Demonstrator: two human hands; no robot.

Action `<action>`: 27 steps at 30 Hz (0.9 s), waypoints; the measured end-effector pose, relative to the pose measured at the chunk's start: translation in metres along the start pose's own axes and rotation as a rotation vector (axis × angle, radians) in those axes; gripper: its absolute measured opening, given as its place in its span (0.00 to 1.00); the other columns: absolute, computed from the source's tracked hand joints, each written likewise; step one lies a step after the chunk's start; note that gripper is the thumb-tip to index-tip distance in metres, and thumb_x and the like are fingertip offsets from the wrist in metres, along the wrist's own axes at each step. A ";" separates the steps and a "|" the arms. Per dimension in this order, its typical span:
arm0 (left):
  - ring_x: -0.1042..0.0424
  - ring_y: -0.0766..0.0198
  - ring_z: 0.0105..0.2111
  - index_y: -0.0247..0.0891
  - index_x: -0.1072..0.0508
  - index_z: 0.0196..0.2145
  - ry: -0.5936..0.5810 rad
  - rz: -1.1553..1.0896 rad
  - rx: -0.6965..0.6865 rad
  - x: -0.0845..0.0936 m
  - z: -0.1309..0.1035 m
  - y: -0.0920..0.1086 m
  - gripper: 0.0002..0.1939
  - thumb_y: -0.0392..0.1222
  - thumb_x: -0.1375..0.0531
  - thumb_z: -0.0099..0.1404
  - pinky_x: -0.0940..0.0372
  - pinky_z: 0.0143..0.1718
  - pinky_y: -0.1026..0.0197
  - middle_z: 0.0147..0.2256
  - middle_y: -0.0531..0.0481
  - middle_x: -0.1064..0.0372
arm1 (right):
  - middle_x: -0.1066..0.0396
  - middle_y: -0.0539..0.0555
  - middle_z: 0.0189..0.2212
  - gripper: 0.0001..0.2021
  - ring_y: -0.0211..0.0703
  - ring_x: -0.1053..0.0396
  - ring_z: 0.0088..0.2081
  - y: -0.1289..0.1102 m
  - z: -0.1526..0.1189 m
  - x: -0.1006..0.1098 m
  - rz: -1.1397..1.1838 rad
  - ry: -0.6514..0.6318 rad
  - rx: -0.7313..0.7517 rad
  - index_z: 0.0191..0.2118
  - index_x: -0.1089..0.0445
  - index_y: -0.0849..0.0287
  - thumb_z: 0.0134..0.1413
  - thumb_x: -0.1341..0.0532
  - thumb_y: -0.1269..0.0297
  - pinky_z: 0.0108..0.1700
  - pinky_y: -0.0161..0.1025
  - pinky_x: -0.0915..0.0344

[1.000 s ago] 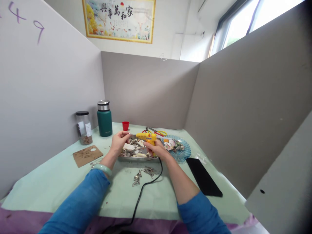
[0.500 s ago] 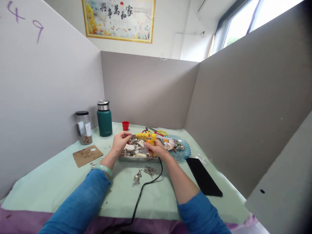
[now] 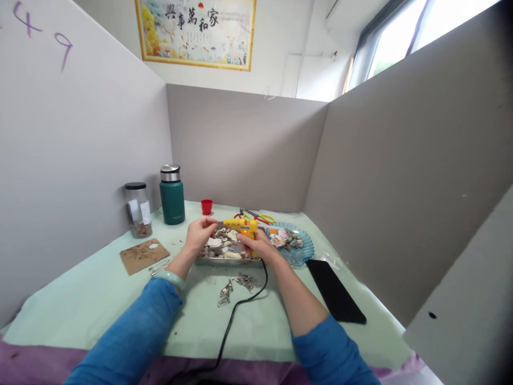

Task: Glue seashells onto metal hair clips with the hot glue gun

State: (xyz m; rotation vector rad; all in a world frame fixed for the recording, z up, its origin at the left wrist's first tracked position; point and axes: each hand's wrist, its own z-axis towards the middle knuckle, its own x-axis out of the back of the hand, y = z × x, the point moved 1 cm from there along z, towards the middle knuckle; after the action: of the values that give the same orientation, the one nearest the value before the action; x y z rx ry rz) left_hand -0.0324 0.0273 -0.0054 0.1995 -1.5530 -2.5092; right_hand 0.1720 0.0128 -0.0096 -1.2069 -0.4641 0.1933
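My right hand (image 3: 256, 243) is wrapped round the handle of a yellow hot glue gun (image 3: 240, 223), its nozzle pointing left. At the nozzle's tip, my left hand (image 3: 201, 232) is closed in a pinch; whatever sits between the fingertips is too small to make out. Both hands are above a metal tray (image 3: 228, 261) of seashells (image 3: 214, 243) and small stones. From the gun's handle a black cord (image 3: 236, 306) runs down over the table's front edge. Small metal clips (image 3: 225, 293) lie in two little heaps in front of the tray.
A blue scalloped plate (image 3: 308, 248) of shells stands right of the tray, with pliers (image 3: 262, 217) behind. A black flat slab (image 3: 336, 291) lies at right. On the left are a green bottle (image 3: 172, 200), a jar (image 3: 138, 211) and brown card (image 3: 143, 255). A red cup (image 3: 207, 207) stands behind.
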 end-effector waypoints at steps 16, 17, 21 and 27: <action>0.37 0.70 0.15 0.33 0.29 0.28 0.051 -0.053 0.002 0.002 0.000 0.004 0.13 0.43 0.34 0.46 0.42 0.20 0.68 0.14 0.56 0.35 | 0.39 0.46 0.14 0.20 0.31 0.44 0.15 0.001 0.000 0.001 -0.014 0.014 -0.009 0.24 0.36 0.59 0.49 0.40 0.45 0.18 0.31 0.45; 0.37 0.70 0.15 0.33 0.29 0.28 0.051 -0.053 0.003 0.002 0.000 0.005 0.13 0.43 0.34 0.46 0.42 0.20 0.68 0.14 0.56 0.35 | 0.39 0.46 0.14 0.20 0.32 0.44 0.15 0.001 0.000 0.001 -0.015 0.014 -0.011 0.24 0.36 0.59 0.49 0.40 0.45 0.17 0.31 0.45; 0.37 0.70 0.14 0.34 0.29 0.27 0.051 -0.056 0.009 0.001 -0.002 0.008 0.12 0.43 0.35 0.46 0.42 0.19 0.67 0.14 0.56 0.36 | 0.39 0.46 0.15 0.20 0.32 0.44 0.15 0.000 -0.001 0.000 -0.019 0.005 0.004 0.24 0.36 0.59 0.49 0.40 0.45 0.18 0.31 0.45; 0.37 0.69 0.15 0.34 0.28 0.27 0.024 -0.039 0.020 0.001 0.000 0.005 0.13 0.44 0.34 0.46 0.42 0.19 0.67 0.14 0.55 0.35 | 0.39 0.46 0.15 0.19 0.32 0.44 0.15 -0.002 -0.002 0.000 -0.007 -0.023 0.015 0.23 0.36 0.59 0.50 0.40 0.47 0.18 0.31 0.44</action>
State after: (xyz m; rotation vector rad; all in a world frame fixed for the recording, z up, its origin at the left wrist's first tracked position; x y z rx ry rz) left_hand -0.0331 0.0243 -0.0008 0.2642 -1.5811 -2.5116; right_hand 0.1722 0.0107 -0.0087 -1.1889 -0.4863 0.2044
